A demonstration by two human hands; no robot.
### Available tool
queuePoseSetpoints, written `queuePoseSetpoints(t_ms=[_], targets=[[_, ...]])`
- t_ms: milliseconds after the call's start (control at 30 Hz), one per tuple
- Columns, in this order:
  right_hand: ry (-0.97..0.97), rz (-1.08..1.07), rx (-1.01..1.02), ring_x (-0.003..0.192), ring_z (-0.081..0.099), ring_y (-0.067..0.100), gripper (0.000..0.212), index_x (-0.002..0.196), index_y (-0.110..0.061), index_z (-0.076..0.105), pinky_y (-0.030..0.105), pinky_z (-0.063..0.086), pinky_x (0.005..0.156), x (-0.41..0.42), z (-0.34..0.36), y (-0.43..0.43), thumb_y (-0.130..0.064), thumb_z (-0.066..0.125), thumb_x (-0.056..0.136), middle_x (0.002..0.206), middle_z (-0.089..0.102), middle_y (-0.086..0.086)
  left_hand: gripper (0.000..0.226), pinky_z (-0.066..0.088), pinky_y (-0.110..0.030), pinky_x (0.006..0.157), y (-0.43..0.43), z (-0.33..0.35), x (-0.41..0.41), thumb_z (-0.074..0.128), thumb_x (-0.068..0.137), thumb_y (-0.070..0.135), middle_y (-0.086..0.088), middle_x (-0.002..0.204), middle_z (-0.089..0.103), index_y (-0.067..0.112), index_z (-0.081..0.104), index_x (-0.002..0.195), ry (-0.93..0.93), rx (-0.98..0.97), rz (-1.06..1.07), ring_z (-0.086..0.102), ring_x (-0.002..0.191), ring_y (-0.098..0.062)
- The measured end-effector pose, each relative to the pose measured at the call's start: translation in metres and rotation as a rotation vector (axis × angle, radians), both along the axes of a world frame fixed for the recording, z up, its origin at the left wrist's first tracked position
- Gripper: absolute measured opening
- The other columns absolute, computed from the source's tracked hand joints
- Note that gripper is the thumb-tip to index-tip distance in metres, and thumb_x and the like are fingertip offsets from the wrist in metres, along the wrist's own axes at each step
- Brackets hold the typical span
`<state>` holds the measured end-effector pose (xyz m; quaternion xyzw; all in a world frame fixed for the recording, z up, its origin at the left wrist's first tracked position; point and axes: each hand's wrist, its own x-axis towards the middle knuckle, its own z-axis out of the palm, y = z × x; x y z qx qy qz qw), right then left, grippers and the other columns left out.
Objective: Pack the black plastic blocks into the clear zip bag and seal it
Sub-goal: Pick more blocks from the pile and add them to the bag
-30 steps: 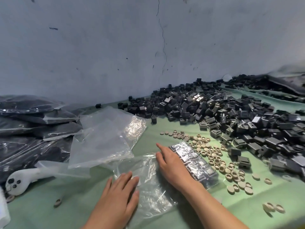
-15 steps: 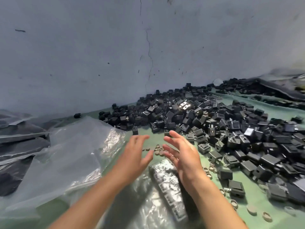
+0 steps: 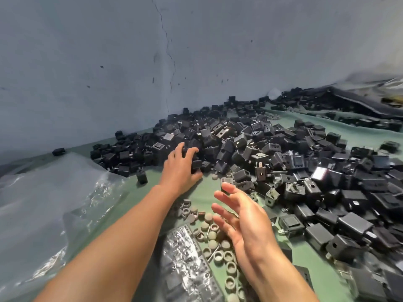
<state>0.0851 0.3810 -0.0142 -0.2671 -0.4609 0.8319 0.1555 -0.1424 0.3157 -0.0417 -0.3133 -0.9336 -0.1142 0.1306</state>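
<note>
I see the left hand (image 3: 181,168) is nearer, its fingers curled round a block (image 3: 197,165) at the near edge of the block pile (image 3: 272,153). My right hand (image 3: 244,219) hovers, fingers spread, empty. The clear bags (image 3: 43,203) lie left of the grip, so I expect to carry back-left.

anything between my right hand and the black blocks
Nothing visible. The right hand hovers open over the grey rings, with black blocks just ahead of it; the left hand grips one block at the pile's edge.
</note>
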Motion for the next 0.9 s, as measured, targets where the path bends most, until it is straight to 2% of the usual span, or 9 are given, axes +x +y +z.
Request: queuePoseSetpoints(t_ms=[67,167,267,333,467,600,700,800,900], targets=[[0.002,-0.014,-0.001,0.097,0.071,0.026,0.027,0.103,-0.02,0.072,0.042,0.056,0.089,0.003,0.002,0.004,-0.014,0.045,0.104,0.101,0.077,0.004,0.064,0.045,-0.049,0.099,-0.002,-0.008,0.002,0.068,0.085,0.045,-0.013,0.148,0.028,0.032,0.037,0.14,0.06,0.044,0.028,0.042,0.125,-0.039],[0.003,-0.041,0.004,0.095,0.072,0.025,0.028,0.103,-0.019,0.072,0.042,0.056,0.089,0.003,0.005,0.002,-0.013,0.045,0.103,0.1,0.077,0.004,0.056,0.052,-0.046,0.082,-0.006,-0.007,0.001,0.064,0.086,0.048,-0.012,0.135,0.035,0.035,0.039,0.135,0.04,0.059,0.052,0.05,0.111,-0.036],[0.001,-0.036,0.006,0.092,0.072,0.023,0.028,0.102,-0.02,0.072,0.036,0.058,0.08,0.003,0.005,-0.004,-0.013,0.045,0.103,0.098,0.077,0.003,0.053,0.052,-0.044,0.078,-0.003,-0.003,0.003,0.062,0.088,0.047,-0.012,0.133,0.042,0.036,0.038,0.134,0.03,0.035,0.087,0.054,0.107,-0.034],[0.002,-0.032,0.002,0.087,0.072,0.02,0.029,0.101,-0.021,0.072,0.035,0.058,0.078,0.001,0.005,-0.008,-0.013,0.045,0.103,0.096,0.077,0.001,0.05,0.053,-0.042,0.075,-0.002,-0.004,0.011,0.062,0.089,0.043,-0.009,0.121,0.051,0.036,0.039,0.132,0.038,0.049,0.083,0.057,0.1,-0.031],[0.017,-0.027,-0.025,0.082,0.071,0.018,0.028,0.1,-0.021,0.072,0.034,0.056,0.074,-0.004,0.009,-0.017,-0.014,0.045,0.103,0.095,0.077,0.001,0.038,0.053,-0.038,0.069,-0.008,-0.003,0.019,0.061,0.089,0.041,-0.001,0.108,0.054,0.037,0.04,0.121,0.041,0.136,0.091,0.06,0.089,-0.024],[0.027,-0.012,-0.058,0.083,0.07,0.019,0.028,0.101,-0.021,0.07,0.032,0.055,0.073,-0.006,0.014,-0.028,-0.013,0.044,0.103,0.1,0.075,0.004,0.027,0.054,-0.038,0.063,-0.027,0.012,0.023,0.065,0.085,0.035,0.006,0.091,0.065,0.039,0.045,0.104,-0.305,0.579,0.083,0.065,0.071,-0.017],[0.014,-0.024,-0.101,0.085,0.067,0.021,0.026,0.103,-0.018,0.068,0.034,0.054,0.076,-0.006,0.017,-0.037,-0.014,0.043,0.104,0.104,0.072,0.006,0.024,0.051,-0.024,0.049,-0.054,0.014,0.032,0.067,0.086,0.03,0.0,0.09,0.066,0.037,0.049,0.101,-0.594,0.756,0.055,0.067,0.057,-0.012],[-0.021,-0.041,-0.103,0.089,0.063,0.023,0.023,0.105,-0.015,0.066,0.036,0.052,0.08,-0.006,0.018,-0.044,-0.012,0.043,0.104,0.11,0.068,0.01,0.025,0.045,-0.022,0.042,-0.073,0.013,0.038,0.066,0.088,0.026,-0.004,0.093,0.064,0.03,0.052,0.109,-0.812,0.98,0.129,0.07,0.06,-0.012],[-0.075,-0.057,-0.114,0.102,0.059,0.027,0.023,0.105,-0.014,0.063,0.043,0.049,0.097,-0.006,0.016,-0.049,-0.007,0.042,0.103,0.117,0.061,0.013,0.027,0.045,-0.024,0.042,-0.085,0.017,0.043,0.065,0.09,0.024,-0.008,0.098,0.063,0.024,0.051,0.113,-0.928,1.173,0.16,0.069,0.069,-0.017]])
